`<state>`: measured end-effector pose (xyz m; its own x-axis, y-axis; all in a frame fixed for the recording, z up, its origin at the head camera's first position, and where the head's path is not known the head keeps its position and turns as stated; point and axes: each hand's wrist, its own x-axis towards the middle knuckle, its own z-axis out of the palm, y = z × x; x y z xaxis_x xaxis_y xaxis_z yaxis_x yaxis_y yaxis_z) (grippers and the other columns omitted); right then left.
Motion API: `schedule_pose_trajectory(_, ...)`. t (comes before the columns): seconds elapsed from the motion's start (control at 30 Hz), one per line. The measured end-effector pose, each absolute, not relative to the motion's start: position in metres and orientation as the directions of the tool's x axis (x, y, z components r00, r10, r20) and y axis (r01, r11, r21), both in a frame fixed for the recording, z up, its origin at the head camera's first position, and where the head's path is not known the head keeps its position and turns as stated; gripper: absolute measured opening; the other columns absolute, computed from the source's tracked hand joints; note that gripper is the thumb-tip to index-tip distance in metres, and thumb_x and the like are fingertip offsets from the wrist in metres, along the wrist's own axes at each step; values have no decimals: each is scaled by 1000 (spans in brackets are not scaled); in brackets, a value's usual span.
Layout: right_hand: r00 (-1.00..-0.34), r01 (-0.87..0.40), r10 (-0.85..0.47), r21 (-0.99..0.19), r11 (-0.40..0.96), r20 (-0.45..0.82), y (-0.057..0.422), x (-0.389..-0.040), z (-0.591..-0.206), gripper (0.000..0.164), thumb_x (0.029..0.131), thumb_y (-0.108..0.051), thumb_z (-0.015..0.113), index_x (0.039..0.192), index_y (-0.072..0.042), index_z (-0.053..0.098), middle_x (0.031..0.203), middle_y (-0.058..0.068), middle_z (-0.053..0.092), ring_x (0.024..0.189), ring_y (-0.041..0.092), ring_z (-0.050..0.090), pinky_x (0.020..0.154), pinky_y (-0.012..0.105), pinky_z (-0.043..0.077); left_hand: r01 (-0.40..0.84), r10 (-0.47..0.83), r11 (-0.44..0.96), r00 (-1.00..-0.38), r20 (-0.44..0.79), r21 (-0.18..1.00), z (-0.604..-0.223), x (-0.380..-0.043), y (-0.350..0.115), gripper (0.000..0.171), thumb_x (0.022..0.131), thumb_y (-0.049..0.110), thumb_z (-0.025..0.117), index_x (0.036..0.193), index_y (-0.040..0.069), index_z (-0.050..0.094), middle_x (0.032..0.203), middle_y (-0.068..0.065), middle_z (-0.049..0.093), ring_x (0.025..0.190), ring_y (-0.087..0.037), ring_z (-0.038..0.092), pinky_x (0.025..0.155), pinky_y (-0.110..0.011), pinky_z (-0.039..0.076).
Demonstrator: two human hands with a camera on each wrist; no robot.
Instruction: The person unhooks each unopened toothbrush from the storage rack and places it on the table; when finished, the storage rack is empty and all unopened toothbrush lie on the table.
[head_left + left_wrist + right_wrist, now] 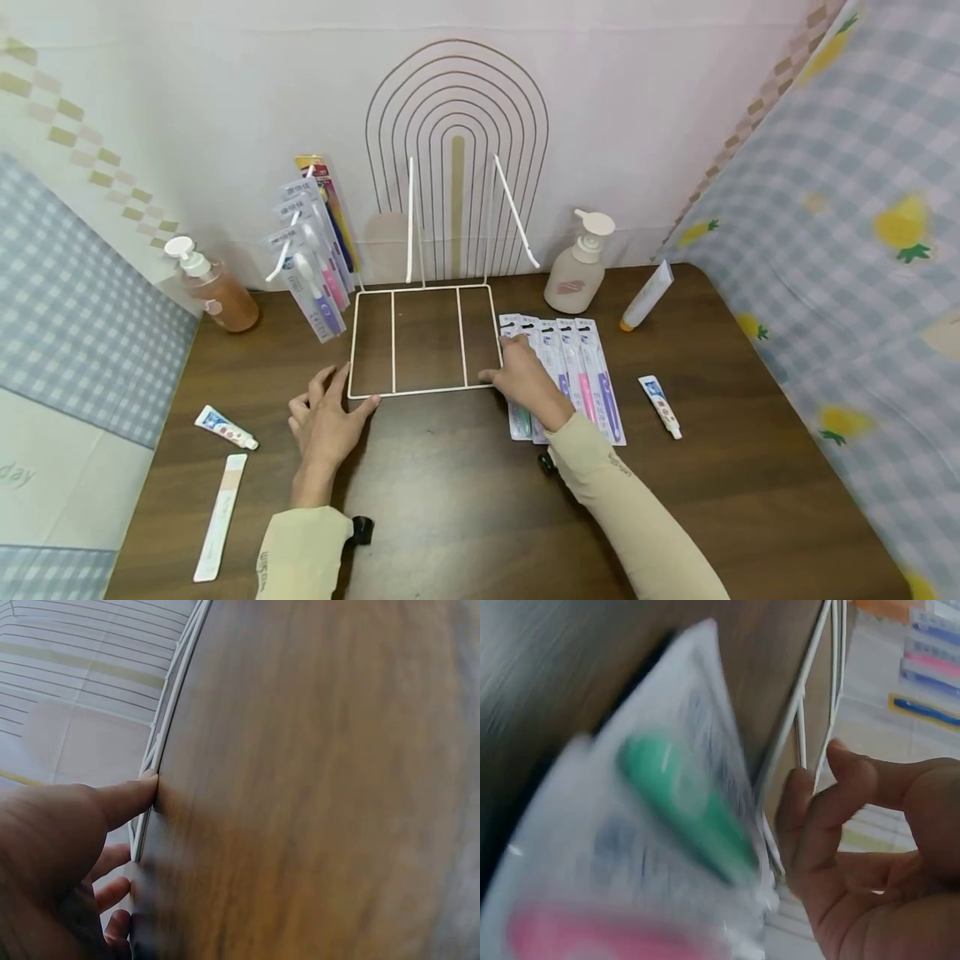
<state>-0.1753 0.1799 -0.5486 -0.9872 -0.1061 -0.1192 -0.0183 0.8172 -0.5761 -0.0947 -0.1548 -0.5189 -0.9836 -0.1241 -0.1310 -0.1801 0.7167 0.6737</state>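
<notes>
A white wire display rack point(408, 392) stands on the wooden table, its hooks reaching forward above its base. At the base's front left corner, my left hand point(326, 421) holds the frame, with the thumb point(127, 801) on the front wire and fingers by the side wire. My right hand point(522, 375) grips the front right corner between thumb and bent fingers. Under and beside that hand lies a row of packaged toothbrushes point(590, 387), several with purple, pink or green handles. More packaged toothbrushes point(318, 283) hang from the rack's left hook; its other two hooks are bare.
An amber pump bottle point(228, 302) stands back left and a white pump bottle point(576, 279) back right. Toothpaste tubes point(660, 407) lie on both sides, and a white tube point(647, 297) sits at right. A slim white packet point(221, 518) lies front left. Patterned cloth surrounds the table.
</notes>
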Motion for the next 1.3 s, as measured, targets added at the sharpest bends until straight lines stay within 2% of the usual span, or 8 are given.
schedule_pose_trajectory(0.27,-979,115,-15,-611,783,-203,150,-159,-525,102,91,-25,98,167,14,44,170,33,44,133,43,69,118,52,57,-200,-133,716,-980,-151,669,-517,-95,-159,83,107,43,77,178,16,41,187,-17,27,154,-59,23,121,-74,20)
schedule_pose_trajectory(0.47,-981,132,0,-658,741,-196,152,-165,-520,107,87,-21,100,170,13,41,169,34,44,148,48,61,129,53,49,-186,-133,723,-983,-130,666,-516,-104,-159,84,107,44,77,178,16,42,187,-16,27,155,-59,23,123,-73,20)
schedule_pose_trajectory(0.67,-983,145,24,-694,705,-181,151,-162,-515,105,84,-17,101,168,10,46,168,36,44,145,51,63,129,57,49,-195,-136,712,-981,-139,674,-511,-105,-158,83,107,43,77,178,16,42,187,-17,29,155,-59,24,122,-73,22)
schedule_pose_trajectory(0.77,-985,144,33,-693,706,-171,150,-158,-517,103,84,-18,101,167,10,48,166,36,47,144,51,62,128,58,49,-208,-160,689,-978,-135,694,-507,-104,-161,84,107,43,77,177,12,42,183,-22,34,152,-61,30,122,-75,27)
schedule_pose_trajectory(0.87,-988,130,39,-687,715,-146,151,-154,-522,101,85,-20,101,165,12,49,163,36,49,144,50,62,128,59,49,-183,-230,639,-972,-42,747,-507,-107,-167,84,108,49,77,174,6,47,174,-30,46,144,-62,46,120,-73,40)
schedule_pose_trajectory(1.0,-991,118,41,-672,731,-129,152,-149,-531,95,86,-19,101,160,16,54,157,38,53,140,50,63,124,58,52,-94,-342,534,-933,113,840,-490,-112,-173,76,108,42,80,166,0,56,162,-32,59,130,-56,63,112,-65,54)
schedule_pose_trajectory(1.07,-992,116,48,-658,744,-121,152,-146,-532,92,86,-19,100,157,17,56,153,39,55,134,48,64,120,58,55,-52,-371,478,-917,148,877,-466,-113,-170,69,108,29,82,164,-1,58,161,-30,62,126,-53,68,109,-60,56)
schedule_pose_trajectory(1.3,-998,47,63,-668,743,0,147,-139,-537,82,82,-16,102,145,21,65,135,40,65,121,48,69,110,60,59,55,-422,426,-871,253,903,-427,-128,-170,47,108,15,81,153,4,72,147,-21,77,108,-38,73,81,-15,47)
